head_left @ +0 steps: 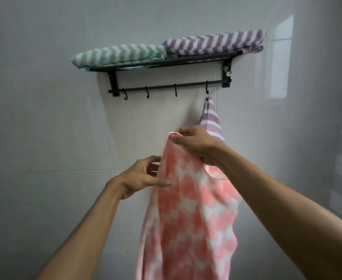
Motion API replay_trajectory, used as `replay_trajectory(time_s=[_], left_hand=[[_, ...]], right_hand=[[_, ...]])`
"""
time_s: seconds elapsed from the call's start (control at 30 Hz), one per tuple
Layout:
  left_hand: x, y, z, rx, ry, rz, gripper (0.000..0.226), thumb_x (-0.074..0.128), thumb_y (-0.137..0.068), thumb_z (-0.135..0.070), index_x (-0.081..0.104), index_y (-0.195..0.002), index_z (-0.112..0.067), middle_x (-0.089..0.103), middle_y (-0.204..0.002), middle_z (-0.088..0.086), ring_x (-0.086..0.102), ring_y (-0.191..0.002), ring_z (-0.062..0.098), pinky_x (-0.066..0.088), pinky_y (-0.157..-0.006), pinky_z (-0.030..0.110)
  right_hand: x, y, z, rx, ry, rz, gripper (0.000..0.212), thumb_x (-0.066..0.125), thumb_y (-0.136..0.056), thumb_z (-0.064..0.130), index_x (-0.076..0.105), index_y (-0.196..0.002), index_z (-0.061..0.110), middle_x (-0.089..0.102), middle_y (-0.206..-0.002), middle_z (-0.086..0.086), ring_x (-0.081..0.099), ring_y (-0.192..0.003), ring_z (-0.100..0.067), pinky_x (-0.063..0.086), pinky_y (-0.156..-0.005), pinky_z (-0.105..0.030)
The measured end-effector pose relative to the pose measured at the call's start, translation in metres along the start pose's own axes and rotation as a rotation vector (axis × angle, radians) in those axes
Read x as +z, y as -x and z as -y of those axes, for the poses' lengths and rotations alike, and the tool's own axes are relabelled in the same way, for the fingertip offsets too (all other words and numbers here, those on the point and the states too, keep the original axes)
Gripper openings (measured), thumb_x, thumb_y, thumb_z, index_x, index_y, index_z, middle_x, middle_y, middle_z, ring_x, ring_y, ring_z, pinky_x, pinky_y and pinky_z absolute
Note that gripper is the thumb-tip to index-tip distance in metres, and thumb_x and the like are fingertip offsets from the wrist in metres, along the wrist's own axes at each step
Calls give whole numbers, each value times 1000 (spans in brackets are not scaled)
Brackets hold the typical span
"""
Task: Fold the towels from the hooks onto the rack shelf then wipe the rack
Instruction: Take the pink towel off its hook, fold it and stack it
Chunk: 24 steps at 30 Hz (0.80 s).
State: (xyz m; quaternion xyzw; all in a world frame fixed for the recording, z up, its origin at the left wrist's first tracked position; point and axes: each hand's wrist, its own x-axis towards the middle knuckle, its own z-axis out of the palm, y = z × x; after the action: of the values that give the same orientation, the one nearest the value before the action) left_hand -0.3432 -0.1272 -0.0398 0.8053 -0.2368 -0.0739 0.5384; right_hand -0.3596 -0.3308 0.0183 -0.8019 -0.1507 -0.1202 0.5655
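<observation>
Pink-and-white towel (188, 215) hangs free below the black wall rack (166, 62), clear of the hooks. Right hand (196, 146) grips its bunched top edge. Left hand (141, 176) pinches the towel's left edge between thumb and fingers. Folded green striped towel (115, 54) lies at the shelf's left end, folded purple striped towel (214, 43) at its right end, touching. Another purple towel (210, 120) hangs from the rightmost hook (207, 87).

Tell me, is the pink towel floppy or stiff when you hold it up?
Probably floppy: the pink towel hangs in soft folds below the right hand gripping its top. It likely feels light, since one hand carries it. The left hand pinches its edge, so it should bend easily.
</observation>
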Motion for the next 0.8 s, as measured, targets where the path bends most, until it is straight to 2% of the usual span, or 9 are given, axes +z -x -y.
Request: replay_trajectory(time_s=[0.1, 0.23, 0.37, 0.4, 0.5, 0.57, 0.67, 0.73, 0.8], left_hand=[[14, -6, -7, 90, 87, -34, 37, 79, -83, -16, 69, -117, -8, 76, -109, 8, 73, -103, 23, 59, -86, 32], [-3, -11, 2, 98, 47, -179, 9, 69, -94, -14, 68, -91, -6, 69, -79, 5, 64, -70, 16, 51, -60, 28], [-31, -11, 13, 69, 240, -359, 7, 65, -95, -9, 66, -89, -7, 61, -82, 15, 57, -75, 25, 44, -70, 35], [-38, -12, 15, 59, 296, -408, 6, 66, -95, -10, 67, -92, -5, 62, -86, 17, 57, -79, 27, 44, -74, 39], [-57, -12, 26, -26, 247, -495, 14, 71, -90, -18, 69, -89, -5, 65, -82, 15, 58, -79, 28, 42, -73, 40], [-60, -8, 29, -74, 78, -406, 23, 78, -84, -27, 71, -90, -6, 70, -82, 13, 62, -75, 26, 43, -69, 36], [-41, -1, 22, -42, 18, -188, 27, 80, -85, -25, 71, -103, -8, 76, -98, 14, 71, -83, 26, 54, -70, 38], [-27, -2, 12, 38, 53, -167, 27, 75, -89, -23, 70, -110, -5, 74, -103, 16, 71, -88, 27, 56, -75, 43], [-23, -1, 5, 116, 91, -222, 24, 69, -94, -21, 70, -110, -2, 71, -99, 19, 66, -86, 27, 53, -74, 40]], right_hand=[[19, -9, 8, -52, 244, 64, 15, 77, -87, 29, 78, -85, 15, 75, -83, -2, 66, -72, -13, 59, -69, -30], [14, -11, -5, 6, 352, 198, 27, 93, -68, 29, 75, -83, 15, 76, -82, -6, 66, -69, -12, 56, -66, -27], [-5, -6, -43, 231, 827, 299, 30, 89, -70, 34, 69, -82, 16, 69, -81, 0, 62, -70, -18, 51, -63, -32], [-8, -4, -52, 253, 733, 250, 26, 86, -75, 31, 67, -83, 15, 65, -80, -1, 59, -66, -18, 49, -59, -32], [-6, 0, -61, 259, 39, 54, 6, 75, -89, 15, 72, -93, 11, 69, -79, -8, 64, -61, -17, 52, -52, -28], [2, -4, -50, 183, -216, -26, 6, 70, -94, 14, 76, -92, 14, 74, -85, -9, 68, -70, -19, 56, -57, -31], [21, -12, -26, 50, -112, -26, 15, 74, -91, 20, 76, -81, 10, 75, -81, -9, 68, -72, -19, 63, -74, -45], [31, -13, -10, 11, 40, 43, 19, 79, -87, 21, 72, -73, 10, 70, -65, 2, 64, -59, -10, 58, -58, -29], [37, -13, -4, -6, 75, 84, 18, 84, -81, 21, 73, -82, 7, 74, -71, -1, 70, -63, -12, 55, -57, -23]])
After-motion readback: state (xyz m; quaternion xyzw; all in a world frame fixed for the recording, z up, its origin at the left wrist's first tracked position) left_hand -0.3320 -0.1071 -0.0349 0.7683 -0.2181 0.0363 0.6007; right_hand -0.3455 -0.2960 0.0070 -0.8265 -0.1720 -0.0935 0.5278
